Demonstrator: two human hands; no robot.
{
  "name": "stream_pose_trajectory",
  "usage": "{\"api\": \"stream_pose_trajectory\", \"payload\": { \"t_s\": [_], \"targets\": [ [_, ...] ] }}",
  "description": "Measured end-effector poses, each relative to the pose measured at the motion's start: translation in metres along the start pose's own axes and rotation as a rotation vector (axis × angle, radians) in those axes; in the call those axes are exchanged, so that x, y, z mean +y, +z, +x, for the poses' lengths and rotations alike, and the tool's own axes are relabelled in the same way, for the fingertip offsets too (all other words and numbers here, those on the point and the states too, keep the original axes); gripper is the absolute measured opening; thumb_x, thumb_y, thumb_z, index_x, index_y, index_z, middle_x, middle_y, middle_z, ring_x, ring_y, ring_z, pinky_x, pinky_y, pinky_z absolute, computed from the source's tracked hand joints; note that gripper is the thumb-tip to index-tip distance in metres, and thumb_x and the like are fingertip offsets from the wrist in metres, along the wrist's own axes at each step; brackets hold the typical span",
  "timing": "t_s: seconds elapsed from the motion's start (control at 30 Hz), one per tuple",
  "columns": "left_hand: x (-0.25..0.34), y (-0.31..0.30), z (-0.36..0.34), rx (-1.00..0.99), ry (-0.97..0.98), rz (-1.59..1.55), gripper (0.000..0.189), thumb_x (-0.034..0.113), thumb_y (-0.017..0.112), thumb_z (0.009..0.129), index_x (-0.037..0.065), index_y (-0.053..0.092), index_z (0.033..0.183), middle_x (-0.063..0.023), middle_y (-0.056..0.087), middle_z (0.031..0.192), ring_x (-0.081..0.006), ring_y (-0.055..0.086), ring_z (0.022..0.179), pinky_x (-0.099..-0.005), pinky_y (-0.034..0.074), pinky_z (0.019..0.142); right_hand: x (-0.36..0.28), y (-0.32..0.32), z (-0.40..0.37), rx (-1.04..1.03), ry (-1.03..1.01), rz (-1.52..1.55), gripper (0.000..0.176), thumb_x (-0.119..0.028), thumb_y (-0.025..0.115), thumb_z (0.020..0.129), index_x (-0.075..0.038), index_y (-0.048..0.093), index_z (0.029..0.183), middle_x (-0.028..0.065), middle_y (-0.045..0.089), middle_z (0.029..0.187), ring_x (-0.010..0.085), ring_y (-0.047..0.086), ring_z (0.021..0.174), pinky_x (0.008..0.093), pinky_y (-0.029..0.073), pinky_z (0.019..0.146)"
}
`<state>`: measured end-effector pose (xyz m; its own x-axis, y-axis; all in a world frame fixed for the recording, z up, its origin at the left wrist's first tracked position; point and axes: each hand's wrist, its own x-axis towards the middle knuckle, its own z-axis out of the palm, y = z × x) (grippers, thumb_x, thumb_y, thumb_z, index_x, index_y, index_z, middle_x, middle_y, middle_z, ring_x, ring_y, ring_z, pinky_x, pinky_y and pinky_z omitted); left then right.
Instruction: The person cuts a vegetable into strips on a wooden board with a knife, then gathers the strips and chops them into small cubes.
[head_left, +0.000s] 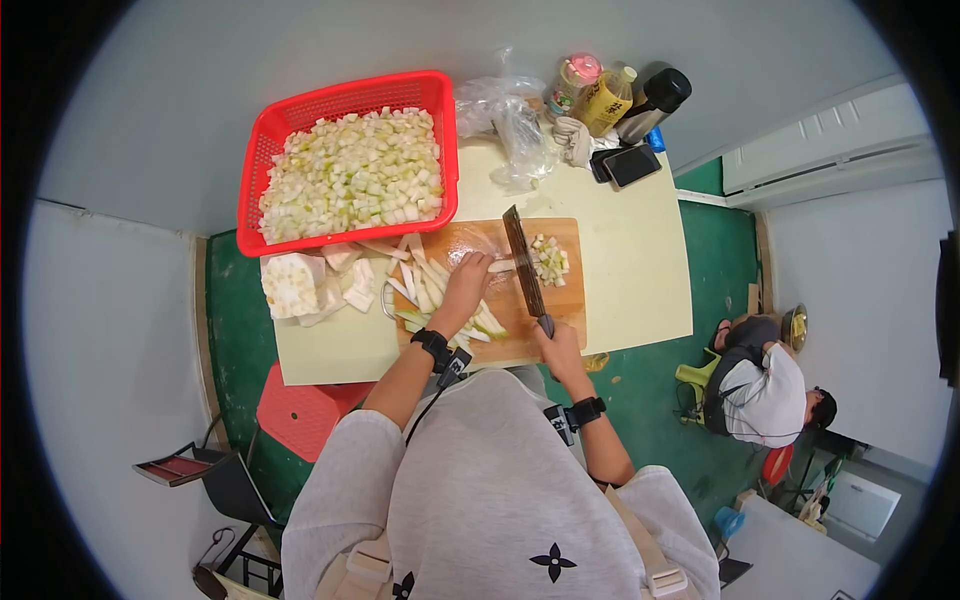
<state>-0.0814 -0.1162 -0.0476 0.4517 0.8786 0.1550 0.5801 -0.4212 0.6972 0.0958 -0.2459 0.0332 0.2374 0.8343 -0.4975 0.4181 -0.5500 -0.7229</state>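
Observation:
My right hand (560, 352) is closed around the dark handle of a kitchen knife (522, 258), whose long blade stands across the wooden cutting board (568, 312). Just left of the blade, my left hand (468, 286) presses a pale vegetable strip (502, 266) onto the board with its fingers bent. Small diced pieces (550, 260) lie right of the blade. More white and green strips (428, 285) are spread on the board's left half, partly under my left hand and forearm. Big white chunks (295, 285) sit by the board's left edge.
A red plastic basket (449, 130) full of diced pieces stands at the back left. Plastic bags (515, 130), a yellow-labelled bottle (604, 102), a thermos (655, 103) and a phone (632, 167) are at the back. A red stool (300, 410) is below left; another person (765, 395) sits at right.

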Motion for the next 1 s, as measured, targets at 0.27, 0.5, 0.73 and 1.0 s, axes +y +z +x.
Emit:
{"api": "stream_pose_trajectory", "payload": {
  "t_s": [0.27,0.5,0.73,1.0],
  "targets": [
    [0.0,0.003,0.001,0.099,0.024,-0.073,0.027,0.004,0.07,0.076,-0.002,0.064,0.102,-0.0159,0.061,0.093,-0.0352,0.056,0.093,-0.0417,0.046,0.083,0.016,0.019,0.013,0.076,-0.24,-0.104,0.038,-0.026,0.057,0.093,0.001,0.052,0.069,0.0066,0.047,0.046,0.0155,0.051,0.039,0.0331,0.04,0.042],
    [0.003,0.0,0.001,0.014,-0.019,-0.046,0.033,0.001,0.065,0.077,-0.001,0.061,0.109,-0.0166,0.061,0.101,-0.0351,0.055,0.1,-0.0418,0.047,0.087,0.023,0.025,0.02,0.099,-0.21,-0.187,0.042,-0.029,0.058,0.092,0.004,0.053,0.066,0.011,0.05,0.046,0.0212,0.054,0.04,0.0372,0.042,0.044],
    [0.0,0.001,0.001,0.004,-0.004,-0.032,0.026,0.0,0.065,0.077,-0.001,0.061,0.102,-0.0167,0.061,0.099,-0.0356,0.055,0.099,-0.0418,0.048,0.086,0.009,0.032,0.017,0.135,-0.187,-0.237,0.047,-0.034,0.06,0.09,0.009,0.058,0.072,0.0258,0.054,0.056,0.0397,0.061,0.056,0.0465,0.046,0.055],
    [0.0,0.004,0.0,0.091,0.053,-0.041,0.023,0.002,0.069,0.076,-0.002,0.063,0.098,-0.0174,0.061,0.091,-0.0357,0.057,0.092,-0.0422,0.047,0.082,0.004,0.041,0.027,0.181,-0.159,-0.26,0.051,-0.038,0.059,0.089,0.011,0.059,0.075,0.0306,0.055,0.062,0.0457,0.061,0.064,0.0495,0.045,0.058]
  ]
}}
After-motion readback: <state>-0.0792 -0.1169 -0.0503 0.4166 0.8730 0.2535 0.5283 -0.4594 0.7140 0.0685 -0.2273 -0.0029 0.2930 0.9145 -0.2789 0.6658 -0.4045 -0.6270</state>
